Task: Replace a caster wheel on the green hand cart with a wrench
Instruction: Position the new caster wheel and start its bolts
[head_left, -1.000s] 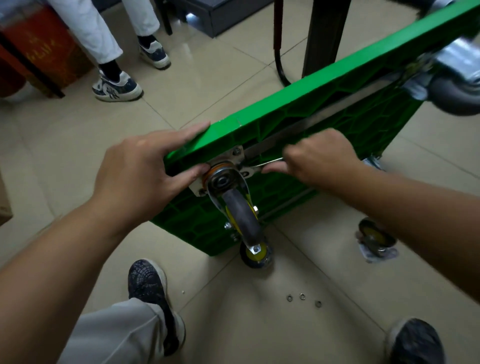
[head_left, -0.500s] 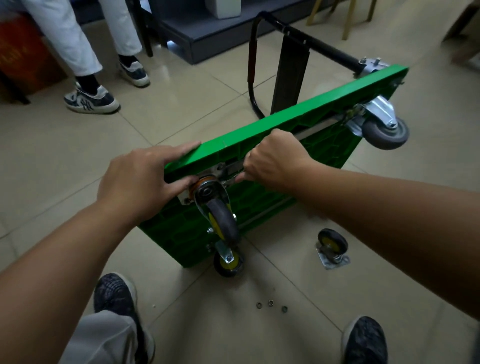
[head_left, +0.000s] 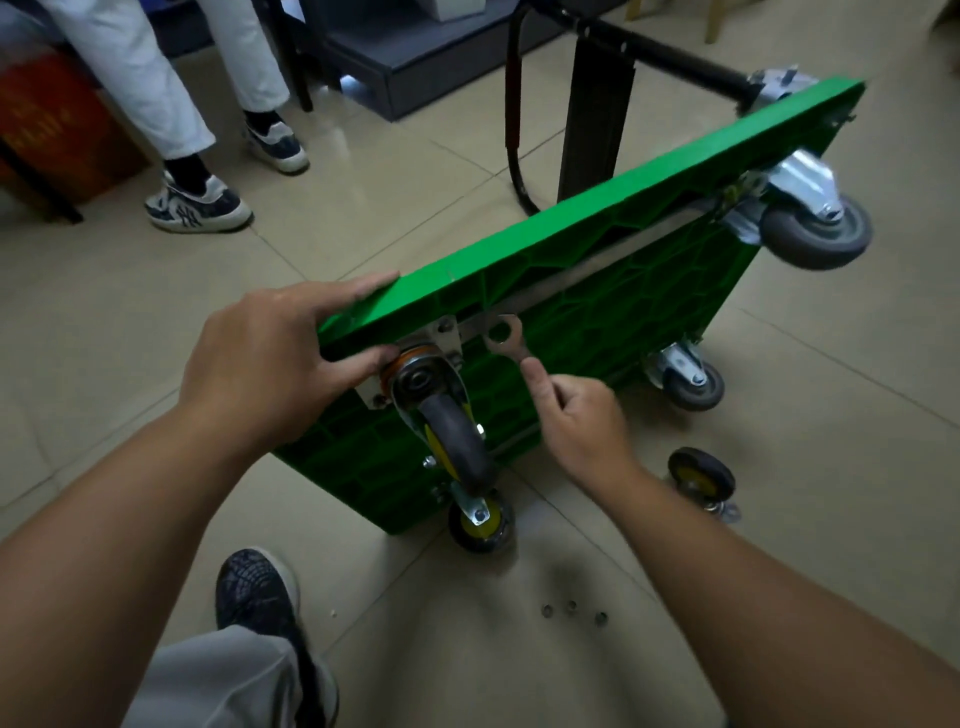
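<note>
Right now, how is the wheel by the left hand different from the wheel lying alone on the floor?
The mounted wheel sits on the cart, off the floor; the loose wheel lies on the floor, apart from it. The left hand touches the mounted wheel's top; nothing touches the loose wheel. Both have dark tyres and yellow hubs.
</note>
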